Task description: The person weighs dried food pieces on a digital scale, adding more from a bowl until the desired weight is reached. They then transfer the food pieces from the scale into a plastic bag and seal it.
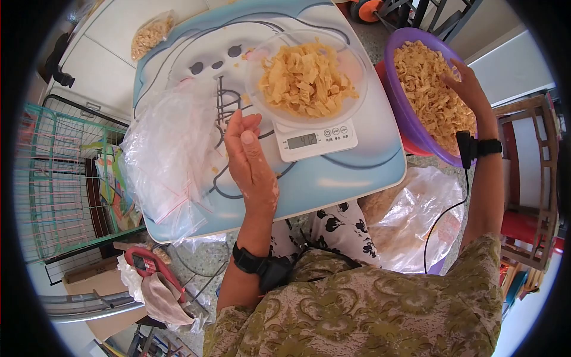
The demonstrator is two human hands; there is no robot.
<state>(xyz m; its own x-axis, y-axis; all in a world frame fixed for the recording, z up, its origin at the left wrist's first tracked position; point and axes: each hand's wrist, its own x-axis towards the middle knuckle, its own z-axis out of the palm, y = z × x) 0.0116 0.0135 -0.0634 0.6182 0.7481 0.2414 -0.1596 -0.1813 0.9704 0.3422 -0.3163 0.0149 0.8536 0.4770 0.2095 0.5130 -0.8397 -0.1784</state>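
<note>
A clear round bowl (356, 110) filled with pale yellow dried flakes (306, 77) rests on a white kitchen scale (324, 144) with a lit display. Left of the scale, my left hand (252, 163) hovers above the table, fingers loosely bent and apart, with nothing in it. On the right, a purple basin (389, 71) is heaped with the same kind of flakes. My right hand (468, 88) reaches over its far right rim, thumb and fingers parted at the flakes. Clear plastic bags (169, 149) lie flat on the table's left side.
The low table (321, 199) has a cartoon face printed on it. At its far left corner sits a filled bag of flakes (153, 35). A green wire rack (71, 184) stands left. On the floor are a red device (148, 268) and a large plastic bag (416, 220).
</note>
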